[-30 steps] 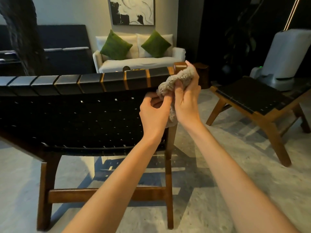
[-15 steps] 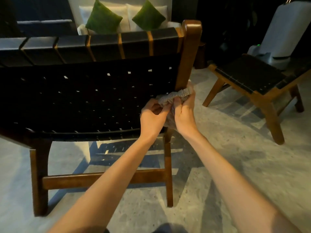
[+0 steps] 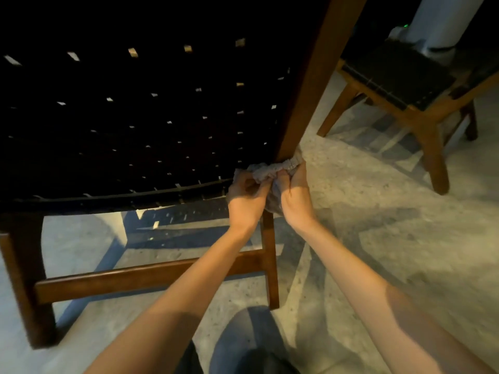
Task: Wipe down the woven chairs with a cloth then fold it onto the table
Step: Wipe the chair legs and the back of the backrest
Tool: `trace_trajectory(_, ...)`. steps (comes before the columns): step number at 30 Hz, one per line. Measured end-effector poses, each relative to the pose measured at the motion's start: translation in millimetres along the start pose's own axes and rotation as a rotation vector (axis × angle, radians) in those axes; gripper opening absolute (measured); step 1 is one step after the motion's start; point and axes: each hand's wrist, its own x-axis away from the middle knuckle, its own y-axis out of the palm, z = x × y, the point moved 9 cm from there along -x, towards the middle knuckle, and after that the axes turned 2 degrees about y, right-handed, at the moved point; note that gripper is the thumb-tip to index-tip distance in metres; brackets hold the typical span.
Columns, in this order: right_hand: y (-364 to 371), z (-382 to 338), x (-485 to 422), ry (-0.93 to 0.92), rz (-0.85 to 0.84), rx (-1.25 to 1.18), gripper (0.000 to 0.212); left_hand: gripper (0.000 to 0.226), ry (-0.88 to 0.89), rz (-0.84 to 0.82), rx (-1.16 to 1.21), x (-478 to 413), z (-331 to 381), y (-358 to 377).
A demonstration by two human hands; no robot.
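Both hands work low on the near woven chair [image 3: 135, 117], at its corner where the wooden upright post [image 3: 305, 90] meets the bottom edge of the black weave. The cloth [image 3: 272, 170], grey and bunched into a thick band, is drawn across the near face of that post; whether it passes fully round the back I cannot tell. The left hand [image 3: 247, 195] has its fingers curled on the cloth's end at nine o'clock of the post, and the right hand [image 3: 293, 193] pinches the other end at three o'clock, with a loose fold of cloth hanging between the wrists. Gripping it from both sides like this looks meant to pull the band tight against the wood, so that it rubs the post's face and edges together rather than one flat side. The joint with the weave is probably where dust gathers, which would explain working so low. Below the hands, at six o'clock, the chair's rear leg [image 3: 270, 252] runs down to the floor [image 3: 364, 211], with a crossbar [image 3: 135, 279] going off toward eight o'clock. A second woven chair [image 3: 399, 76] stands well apart at two o'clock, carrying a white appliance [image 3: 442, 20]. I judge the wiping to be midway, and the folding is not begun. No bench shows here.
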Motion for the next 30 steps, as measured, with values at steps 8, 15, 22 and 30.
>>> trace_trajectory(8,-5,29,2,-0.041,-0.075,0.239,0.011,0.004,0.006,0.139,-0.023,18,-31,7)
trace_trajectory(15,3,96,7,0.227,-0.225,0.356,0.024,0.012,-0.274,0.040,-0.085,28,-93,29)
trace_trajectory(22,7,131,6,0.305,-0.300,0.375,0.030,0.026,-0.325,-0.167,-0.136,16,-123,51)
trace_trajectory(30,6,163,10,0.390,-0.260,0.426,0.028,0.022,-0.363,-0.207,-0.221,20,-149,52)
